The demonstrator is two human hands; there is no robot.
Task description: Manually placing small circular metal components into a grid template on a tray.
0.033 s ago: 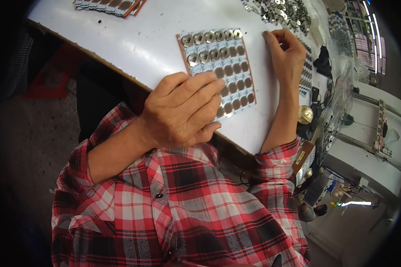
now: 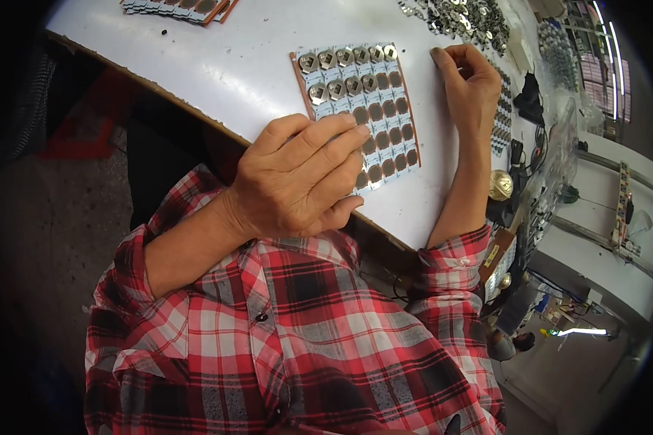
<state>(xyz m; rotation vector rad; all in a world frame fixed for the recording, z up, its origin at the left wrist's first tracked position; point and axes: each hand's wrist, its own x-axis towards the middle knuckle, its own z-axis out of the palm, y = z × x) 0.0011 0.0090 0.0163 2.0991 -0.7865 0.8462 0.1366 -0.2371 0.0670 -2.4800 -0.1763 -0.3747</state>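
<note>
- At far left, a stack of similar panels (image 2: 178, 9) is lying on the table (image 2: 247, 65), well apart from both hands.
- At center left, the left hand (image 2: 305, 174) is resting palm-down over the panel's lower left, fingers loosely spread and bent, gripping nothing visible; the step in hand is looking like a steadying one.
- At center, the panel (image 2: 389, 96) is lying slightly turned on the table, showing a pale blue face and orange-brown side edges. Silver discs (image 2: 344, 56) are filling its top row and four places of the second; dark round pads (image 2: 389, 108) are showing elsewhere, with the hand hiding some.
- At upper right, loose metal pieces (image 2: 464, 22) are lying heaped beyond the panel.
- At right, the right hand (image 2: 471, 83) is curling its fingers near the panel, apart from it; whether it is pinching anything, one cannot tell. Any next move is probably calling for precise fingertips and a still panel.
</note>
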